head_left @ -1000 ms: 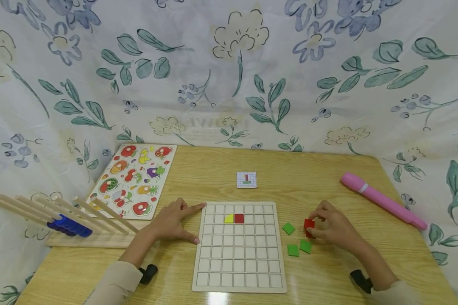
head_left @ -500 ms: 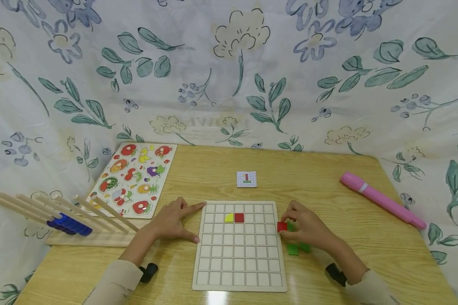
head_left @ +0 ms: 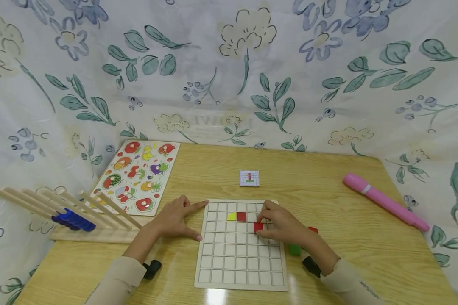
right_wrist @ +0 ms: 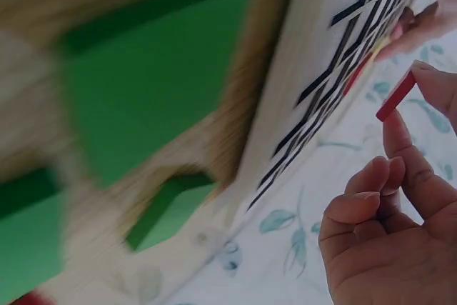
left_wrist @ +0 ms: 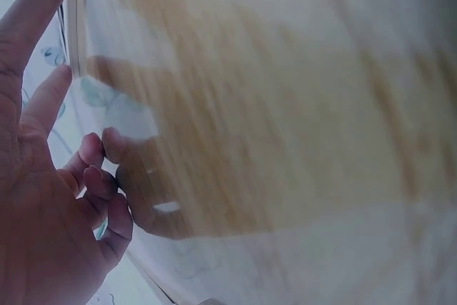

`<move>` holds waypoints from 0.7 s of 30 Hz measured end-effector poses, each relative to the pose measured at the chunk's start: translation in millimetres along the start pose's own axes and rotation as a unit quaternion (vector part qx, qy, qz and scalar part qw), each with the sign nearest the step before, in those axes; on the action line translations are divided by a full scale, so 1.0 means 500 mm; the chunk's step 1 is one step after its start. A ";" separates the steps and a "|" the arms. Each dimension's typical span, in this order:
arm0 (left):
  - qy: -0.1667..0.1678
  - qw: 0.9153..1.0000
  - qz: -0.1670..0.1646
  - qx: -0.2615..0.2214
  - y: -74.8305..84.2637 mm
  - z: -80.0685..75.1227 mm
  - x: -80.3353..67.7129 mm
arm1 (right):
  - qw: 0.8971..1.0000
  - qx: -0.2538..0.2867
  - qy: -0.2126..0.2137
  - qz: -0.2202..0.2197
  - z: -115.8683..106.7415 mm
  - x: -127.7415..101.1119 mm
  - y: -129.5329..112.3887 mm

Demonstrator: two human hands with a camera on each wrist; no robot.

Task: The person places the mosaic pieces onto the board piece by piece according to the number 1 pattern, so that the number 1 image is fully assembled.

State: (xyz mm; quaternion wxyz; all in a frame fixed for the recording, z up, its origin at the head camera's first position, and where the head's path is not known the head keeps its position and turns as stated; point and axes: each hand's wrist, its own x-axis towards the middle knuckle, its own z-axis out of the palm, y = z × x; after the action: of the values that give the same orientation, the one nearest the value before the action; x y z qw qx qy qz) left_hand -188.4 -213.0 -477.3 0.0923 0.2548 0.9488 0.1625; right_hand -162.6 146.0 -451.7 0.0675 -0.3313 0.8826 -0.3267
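My right hand (head_left: 282, 222) pinches a red square tile (head_left: 258, 227) between thumb and index finger, over the right part of a wooden grid board (head_left: 229, 264). In the right wrist view that tile (right_wrist: 395, 98) is seen edge-on. My left hand (head_left: 174, 218) touches the board's left edge, index finger at the upper corner and thumb lower down; its other fingers are bent. On the board, a yellow piece (head_left: 231, 217) and a red square (head_left: 241, 217) lie side by side. Green tiles (right_wrist: 157, 80) lie right of the board, partly hidden by my right arm in the head view.
A small pattern card (head_left: 249, 178) lies beyond the board. Another red tile (head_left: 313, 230) shows behind my right arm. To the left are a fruit puzzle board (head_left: 135, 176) and a peg rack with blue rings (head_left: 74, 220). A pink tube-shaped object (head_left: 385, 201) lies right.
My right hand has carried the red tile leftward from beside the green tiles to above the board. Another red tile stays on the table. My left hand keeps its place at the board's edge.
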 end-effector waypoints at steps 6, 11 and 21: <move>-0.002 1.000 -0.001 0.002 -0.002 0.000 0.001 | 0.999 -0.024 -0.017 -0.012 0.012 0.033 -0.022; -0.007 1.000 -0.009 0.004 -0.001 0.000 0.002 | 0.997 -0.068 -0.017 -0.036 0.028 0.054 -0.029; -0.011 1.000 -0.016 -0.003 -0.001 -0.001 0.001 | 0.991 -0.128 -0.008 -0.049 0.058 0.068 -0.029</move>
State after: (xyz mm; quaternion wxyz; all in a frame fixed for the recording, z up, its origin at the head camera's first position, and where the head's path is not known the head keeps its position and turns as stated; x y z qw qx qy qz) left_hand -189.0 -213.4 -477.2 0.1062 0.2408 0.9513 0.1607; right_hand -171.2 100.7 -461.9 0.0153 -0.3824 0.8994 -0.2114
